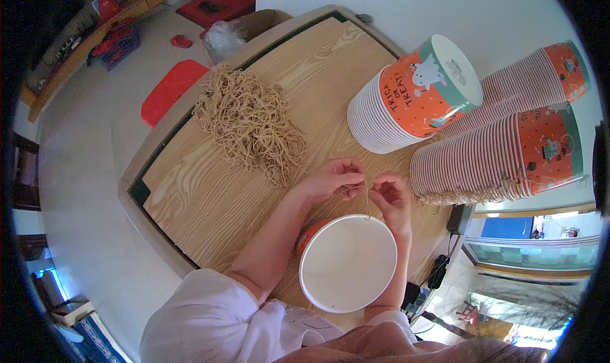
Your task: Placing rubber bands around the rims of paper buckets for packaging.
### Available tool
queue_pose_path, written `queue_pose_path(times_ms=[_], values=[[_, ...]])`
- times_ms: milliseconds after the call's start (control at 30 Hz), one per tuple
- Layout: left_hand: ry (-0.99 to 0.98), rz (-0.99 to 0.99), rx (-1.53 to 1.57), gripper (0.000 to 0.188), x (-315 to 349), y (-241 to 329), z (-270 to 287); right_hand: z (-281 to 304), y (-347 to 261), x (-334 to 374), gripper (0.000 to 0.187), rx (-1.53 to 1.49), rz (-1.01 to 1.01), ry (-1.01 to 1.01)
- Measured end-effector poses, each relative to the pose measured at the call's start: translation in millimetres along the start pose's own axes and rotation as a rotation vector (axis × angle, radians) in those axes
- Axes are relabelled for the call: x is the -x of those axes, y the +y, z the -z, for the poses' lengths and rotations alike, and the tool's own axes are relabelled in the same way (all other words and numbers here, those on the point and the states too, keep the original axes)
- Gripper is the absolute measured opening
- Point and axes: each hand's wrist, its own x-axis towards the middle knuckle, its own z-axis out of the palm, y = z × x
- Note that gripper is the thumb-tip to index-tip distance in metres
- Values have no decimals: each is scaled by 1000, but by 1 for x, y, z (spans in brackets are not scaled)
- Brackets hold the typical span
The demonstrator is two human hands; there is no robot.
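Note:
A paper bucket (348,267), white inside and orange outside, stands near me with its round mouth facing up. A thin piece of tan twine (367,204) rises from its far rim to my fingers. My left hand (341,178) is closed, thumb and fingers pinching the twine. Just to its right, my right hand (393,198) pinches the twine too, beyond the bucket's far rim. Whether the twine is knotted there is too small to tell. A loose heap of tan twine (251,124) lies on the wooden table (190,204), left of my hands.
Stacked orange and white paper buckets stand at the right: a nearer stack (413,96), a lower stack (495,150) and a far stack (527,77). Twine loops (470,192) hang along the lower stack. A red stool (171,91) is beyond the table's left edge.

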Motion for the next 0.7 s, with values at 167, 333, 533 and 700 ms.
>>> queue_pose_path(times_ms=[167,333,533,700], values=[[50,19,-136,13,-3,-5,-1,-10,22,-3,31,-174,108,-6],[19,-5,-56,11,-1,-5,-3,-3,15,-4,22,-20,144,-13],[-73,96,-374,15,3,2,8,1,-6,2,22,193,89,-26],[92,58,-386,12,2,-4,6,-3,-24,8,21,240,66,-95]])
